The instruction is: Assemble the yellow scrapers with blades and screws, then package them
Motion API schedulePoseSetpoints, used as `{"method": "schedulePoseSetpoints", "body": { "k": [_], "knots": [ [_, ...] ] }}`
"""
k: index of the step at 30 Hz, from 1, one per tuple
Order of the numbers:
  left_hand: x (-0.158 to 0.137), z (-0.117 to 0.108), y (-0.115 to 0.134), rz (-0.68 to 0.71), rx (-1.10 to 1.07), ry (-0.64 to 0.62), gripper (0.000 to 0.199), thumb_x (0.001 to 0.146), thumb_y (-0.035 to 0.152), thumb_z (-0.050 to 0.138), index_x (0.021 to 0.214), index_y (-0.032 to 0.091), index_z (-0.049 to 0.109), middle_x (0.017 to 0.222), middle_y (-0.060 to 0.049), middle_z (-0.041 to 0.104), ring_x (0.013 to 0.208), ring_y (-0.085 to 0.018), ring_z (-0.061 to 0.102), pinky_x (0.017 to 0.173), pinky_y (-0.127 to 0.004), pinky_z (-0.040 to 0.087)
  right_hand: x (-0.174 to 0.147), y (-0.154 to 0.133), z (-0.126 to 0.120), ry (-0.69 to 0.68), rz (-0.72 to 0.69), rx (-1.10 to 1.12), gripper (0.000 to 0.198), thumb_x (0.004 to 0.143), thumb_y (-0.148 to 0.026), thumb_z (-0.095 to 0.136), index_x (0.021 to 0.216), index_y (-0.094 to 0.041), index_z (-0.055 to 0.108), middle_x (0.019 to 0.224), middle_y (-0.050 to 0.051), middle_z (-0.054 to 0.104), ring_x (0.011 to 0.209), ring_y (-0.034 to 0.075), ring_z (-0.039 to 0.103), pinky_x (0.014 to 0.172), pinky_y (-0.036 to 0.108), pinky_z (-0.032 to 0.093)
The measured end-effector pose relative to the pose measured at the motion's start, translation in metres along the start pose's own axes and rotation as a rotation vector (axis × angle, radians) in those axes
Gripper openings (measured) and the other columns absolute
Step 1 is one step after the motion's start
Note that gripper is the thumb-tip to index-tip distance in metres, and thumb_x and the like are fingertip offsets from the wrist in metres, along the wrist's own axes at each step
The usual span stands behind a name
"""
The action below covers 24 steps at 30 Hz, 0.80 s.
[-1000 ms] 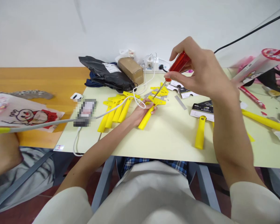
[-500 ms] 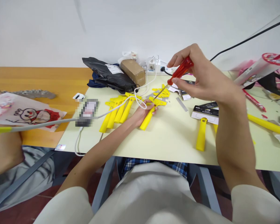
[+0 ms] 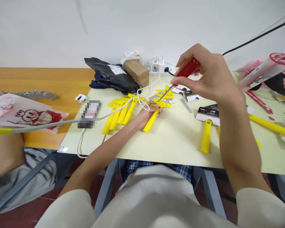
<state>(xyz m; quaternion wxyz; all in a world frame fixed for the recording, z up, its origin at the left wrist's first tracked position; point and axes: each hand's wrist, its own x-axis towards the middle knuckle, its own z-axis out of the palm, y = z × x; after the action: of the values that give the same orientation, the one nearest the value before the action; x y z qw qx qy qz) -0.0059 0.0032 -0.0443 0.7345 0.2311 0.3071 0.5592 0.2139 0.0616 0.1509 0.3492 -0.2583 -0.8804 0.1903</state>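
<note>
My left hand is closed around the neck of a yellow scraper, whose handle slants down toward me. In my right hand is a screwdriver with a red handle, gripped between thumb and fingers. Its metal shaft slopes down left, and the tip meets the scraper's head; the exact contact point is too small to make out. Left of my left hand lie several more yellow scrapers side by side. Behind the held scraper are loose yellow head pieces and metal blades, one blade lying apart.
A white cable crosses above my left forearm to a power strip. Behind are a black plastic parcel and a cardboard box. Carded scrapers lie right, near a tall cup. Another person's arm is at left.
My right hand has shifted slightly right and turned on the screwdriver handle, tilting the shaft a little lower. My left hand still holds the scraper in about the same place.
</note>
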Motion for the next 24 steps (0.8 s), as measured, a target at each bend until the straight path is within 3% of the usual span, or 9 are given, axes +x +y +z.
{"method": "schedulePoseSetpoints", "body": {
  "k": [5, 7, 12, 17, 21, 24],
  "knots": [
    [0.0005, -0.0005, -0.0002, 0.007, -0.013, 0.006, 0.044, 0.088, 0.010, 0.085, 0.109, 0.025, 0.049, 0.095, -0.001, 0.064, 0.083, -0.015, 0.072, 0.065, -0.022, 0.048, -0.0008, -0.0025, -0.0005, -0.101, -0.018, 0.042, 0.036, 0.104, -0.037, 0.080, 0.132, -0.040, 0.057, 0.143, 0.002, 0.069, 0.110, 0.028, 0.077, 0.094, 0.052, 0.066],
    [0.0003, -0.0004, 0.0002, 0.000, -0.006, -0.002, 0.045, 0.088, 0.011, 0.086, 0.109, 0.025, 0.049, 0.095, 0.000, 0.064, 0.083, -0.015, 0.072, 0.065, -0.021, 0.048, -0.0004, -0.0028, 0.0004, -0.078, -0.001, 0.084, 0.034, 0.105, -0.036, 0.078, 0.133, -0.041, 0.059, 0.153, 0.001, 0.064, 0.113, 0.027, 0.076, 0.097, 0.051, 0.066],
    [-0.0001, -0.0004, 0.0003, 0.005, -0.005, -0.003, 0.043, 0.088, 0.010, 0.085, 0.107, 0.024, 0.050, 0.093, 0.000, 0.062, 0.083, -0.015, 0.070, 0.066, -0.022, 0.047, 0.0026, 0.0025, 0.0064, 0.034, 0.029, -0.011, 0.023, 0.104, -0.043, 0.081, 0.123, -0.038, 0.068, 0.135, 0.004, 0.073, 0.099, 0.026, 0.074, 0.096, 0.052, 0.064],
    [-0.0011, 0.0016, 0.0015, 0.007, 0.010, 0.014, 0.042, 0.088, 0.010, 0.085, 0.106, 0.024, 0.049, 0.095, -0.001, 0.063, 0.083, -0.015, 0.070, 0.066, -0.022, 0.047, 0.0015, 0.0012, 0.0038, -0.062, -0.060, 0.073, 0.041, 0.105, -0.028, 0.078, 0.142, -0.035, 0.062, 0.151, 0.007, 0.061, 0.122, 0.025, 0.074, 0.102, 0.045, 0.065],
    [-0.0016, 0.0035, 0.0034, -0.002, 0.021, 0.020, 0.043, 0.088, 0.009, 0.085, 0.106, 0.024, 0.049, 0.092, 0.000, 0.062, 0.082, -0.015, 0.070, 0.065, -0.022, 0.046, 0.0002, -0.0008, 0.0006, -0.034, 0.004, 0.079, 0.035, 0.102, -0.032, 0.085, 0.131, -0.037, 0.068, 0.118, 0.002, 0.078, 0.105, 0.023, 0.077, 0.096, 0.044, 0.066],
    [-0.0013, 0.0031, 0.0033, -0.007, 0.016, 0.023, 0.045, 0.085, 0.010, 0.087, 0.107, 0.025, 0.050, 0.092, 0.000, 0.063, 0.081, -0.015, 0.070, 0.065, -0.022, 0.046, 0.0000, -0.0015, -0.0002, -0.014, 0.005, 0.059, 0.033, 0.096, -0.037, 0.091, 0.122, -0.037, 0.071, 0.117, 0.000, 0.080, 0.100, 0.024, 0.077, 0.094, 0.046, 0.065]
  ]
}}
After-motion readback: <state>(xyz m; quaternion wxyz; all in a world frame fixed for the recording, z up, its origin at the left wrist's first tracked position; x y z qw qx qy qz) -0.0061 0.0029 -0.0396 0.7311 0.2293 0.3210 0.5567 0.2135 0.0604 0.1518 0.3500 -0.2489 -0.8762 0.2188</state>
